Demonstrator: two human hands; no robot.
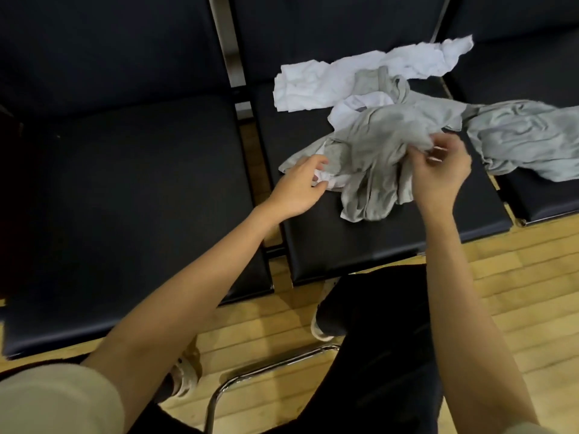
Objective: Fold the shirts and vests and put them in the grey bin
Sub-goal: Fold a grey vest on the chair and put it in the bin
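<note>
partly under grey garment: white cloth

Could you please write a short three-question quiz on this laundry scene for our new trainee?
1. True or false: the right hand pinches the grey garment.
2. Which seat holds the clothes: A) the left chair, B) the middle chair?
3. What colour is the garment lying farthest back?

Key: 1 true. 2 B. 3 white.
</note>
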